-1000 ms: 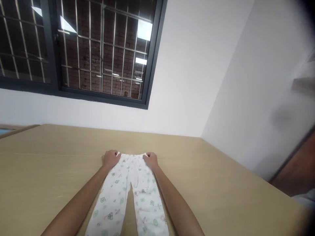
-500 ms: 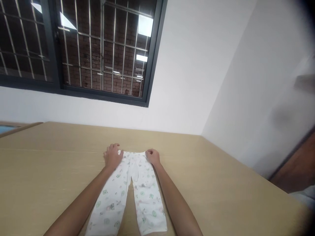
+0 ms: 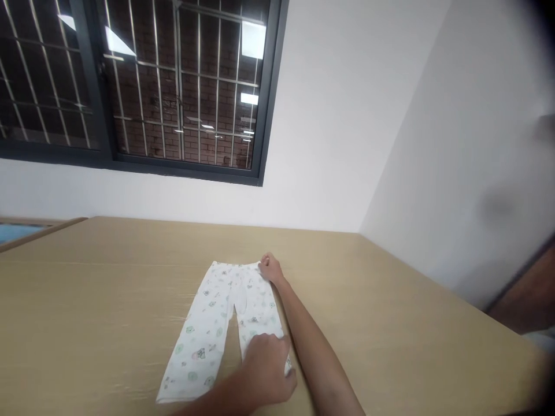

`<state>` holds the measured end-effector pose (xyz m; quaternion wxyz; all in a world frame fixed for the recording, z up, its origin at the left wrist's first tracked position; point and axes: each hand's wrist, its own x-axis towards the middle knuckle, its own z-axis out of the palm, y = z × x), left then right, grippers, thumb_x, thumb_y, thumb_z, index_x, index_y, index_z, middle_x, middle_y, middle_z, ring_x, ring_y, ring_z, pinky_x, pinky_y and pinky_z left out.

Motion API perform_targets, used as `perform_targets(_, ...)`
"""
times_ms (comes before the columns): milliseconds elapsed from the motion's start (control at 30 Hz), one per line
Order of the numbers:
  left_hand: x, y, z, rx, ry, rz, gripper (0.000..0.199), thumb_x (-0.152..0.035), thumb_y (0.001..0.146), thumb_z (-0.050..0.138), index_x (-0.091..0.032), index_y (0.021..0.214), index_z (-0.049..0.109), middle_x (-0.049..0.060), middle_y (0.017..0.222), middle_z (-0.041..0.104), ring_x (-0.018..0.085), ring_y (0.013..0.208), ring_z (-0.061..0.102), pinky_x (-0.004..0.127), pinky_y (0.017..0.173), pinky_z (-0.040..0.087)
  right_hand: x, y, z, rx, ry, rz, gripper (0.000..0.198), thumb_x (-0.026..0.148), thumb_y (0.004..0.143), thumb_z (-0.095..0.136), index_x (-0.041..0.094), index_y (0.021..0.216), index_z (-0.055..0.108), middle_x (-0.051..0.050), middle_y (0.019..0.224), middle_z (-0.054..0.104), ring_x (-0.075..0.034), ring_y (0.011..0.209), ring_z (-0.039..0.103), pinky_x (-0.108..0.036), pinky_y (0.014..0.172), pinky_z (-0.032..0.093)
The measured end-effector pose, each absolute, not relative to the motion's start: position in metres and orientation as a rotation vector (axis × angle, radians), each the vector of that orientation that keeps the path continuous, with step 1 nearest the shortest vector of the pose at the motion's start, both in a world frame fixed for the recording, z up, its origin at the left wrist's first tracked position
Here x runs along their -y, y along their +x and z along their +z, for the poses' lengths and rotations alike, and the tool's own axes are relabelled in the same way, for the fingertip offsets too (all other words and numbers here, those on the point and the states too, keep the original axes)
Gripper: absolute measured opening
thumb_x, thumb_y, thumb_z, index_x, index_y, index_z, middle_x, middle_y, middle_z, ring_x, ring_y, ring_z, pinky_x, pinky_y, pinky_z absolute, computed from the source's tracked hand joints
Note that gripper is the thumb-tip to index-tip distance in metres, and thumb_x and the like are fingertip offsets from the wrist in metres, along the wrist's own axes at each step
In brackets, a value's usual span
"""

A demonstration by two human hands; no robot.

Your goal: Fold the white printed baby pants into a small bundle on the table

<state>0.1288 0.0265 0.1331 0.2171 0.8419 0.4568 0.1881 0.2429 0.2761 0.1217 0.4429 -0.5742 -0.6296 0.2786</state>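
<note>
Right hand pinched the white printed cotton baby pants at the far waistband; left hand gripped the near right cuff. Best kept taut, edges aligned on the counter.

My left hand covers the hem of one leg of the patterned pants; whether my fingers grip the cloth cannot be told. Both my forearms run off the bottom edge. My right hand hides the waistband corner beneath it. Far right of my hands, the view blurs dark.
</note>
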Motion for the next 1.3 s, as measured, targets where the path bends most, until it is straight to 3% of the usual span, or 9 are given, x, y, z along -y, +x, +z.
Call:
perform_targets(200,-0.03,0.112,0.157,-1.117,2.327,0.395,0.042,-0.019,0.071,0.06,-0.028,0.11,0.074,0.004,0.089,0.079,0.028,0.085,0.071,0.037,0.076,0.05,-0.275,0.263,0.133,1.7,-1.179,1.06,0.028,0.038,0.077,0.064,0.018,0.092,0.076,-0.005,0.089,0.077,-0.019,0.075,0.065,-0.03,0.07,0.051)
perform_targets(333,-0.028,0.11,0.165,-1.043,2.196,0.453,0.037,-0.014,0.075,0.052,-0.024,0.095,0.082,0.002,0.092,0.082,0.022,0.083,0.072,0.031,0.077,0.053,-0.277,0.273,0.131,1.712,-1.073,1.13,0.037,0.039,0.072,0.074,0.017,0.101,0.081,-0.01,0.102,0.079,-0.023,0.087,0.07,-0.036,0.081,0.054)
perform_targets(467,-0.029,0.103,0.173,-1.037,2.018,0.556,0.037,-0.012,0.074,0.049,-0.021,0.086,0.082,0.001,0.086,0.082,0.019,0.076,0.072,0.027,0.071,0.052,-0.283,0.272,0.126,1.662,-1.044,1.059,0.028,0.038,0.068,0.079,0.017,0.086,0.081,-0.009,0.095,0.079,-0.024,0.088,0.069,-0.037,0.085,0.053)
perform_targets(567,-0.028,0.097,0.175,-1.094,1.886,0.566,0.034,-0.016,0.078,0.049,-0.02,0.088,0.082,0.001,0.074,0.078,0.016,0.057,0.066,0.026,0.059,0.048,-0.286,0.266,0.127,1.62,-1.023,1.068,0.024,0.038,0.07,0.078,0.018,0.084,0.078,-0.01,0.108,0.078,-0.024,0.097,0.069,-0.036,0.088,0.053)
perform_targets(667,-0.026,0.096,0.168,-1.113,1.904,0.638,0.027,-0.019,0.077,0.055,-0.02,0.083,0.081,0.001,0.072,0.076,0.017,0.062,0.066,0.027,0.061,0.047,-0.284,0.261,0.127,1.564,-0.979,1.164,0.024,0.036,0.071,0.076,0.019,0.088,0.077,-0.01,0.115,0.077,-0.024,0.099,0.07,-0.035,0.087,0.054)
perform_targets(800,-0.023,0.1,0.156,-1.127,1.914,0.766,0.023,-0.021,0.075,0.06,-0.022,0.086,0.08,0.0,0.069,0.07,0.017,0.064,0.061,0.029,0.067,0.048,-0.283,0.255,0.127,1.406,-0.935,1.321,0.024,0.028,0.068,0.075,0.018,0.09,0.076,-0.007,0.093,0.079,-0.021,0.08,0.07,-0.031,0.074,0.055)
perform_targets(967,-0.014,0.073,0.163,-1.042,1.488,0.913,0.025,-0.028,0.082,0.058,-0.02,0.1,0.074,-0.008,0.051,0.045,0.014,0.046,0.053,0.023,0.047,0.043,-0.295,0.233,0.13,1.37,-0.948,1.306,0.031,0.033,0.071,0.073,0.019,0.099,0.074,-0.006,0.086,0.077,-0.021,0.074,0.071,-0.031,0.069,0.056)
perform_targets(1100,0.001,0.017,0.166,-1.135,1.23,1.135,0.029,-0.042,0.085,0.064,-0.018,0.099,0.073,-0.006,0.055,0.05,0.011,0.046,0.051,0.021,0.045,0.041,-0.314,0.203,0.131,1.395,-0.983,1.258,0.044,0.034,0.07,0.08,0.02,0.11,0.074,-0.006,0.092,0.078,-0.018,0.078,0.071,-0.029,0.071,0.056)
perform_targets(1300,0.022,-0.05,0.142,-1.254,0.929,1.283,0.044,-0.056,0.078,0.077,-0.019,0.102,0.074,-0.003,0.074,0.061,0.008,0.051,0.05,0.02,0.045,0.038,-0.332,0.153,0.13,1.54,-1.069,1.218,0.037,0.034,0.061,0.088,0.016,0.092,0.078,-0.009,0.096,0.079,-0.021,0.083,0.072,-0.031,0.073,0.056)
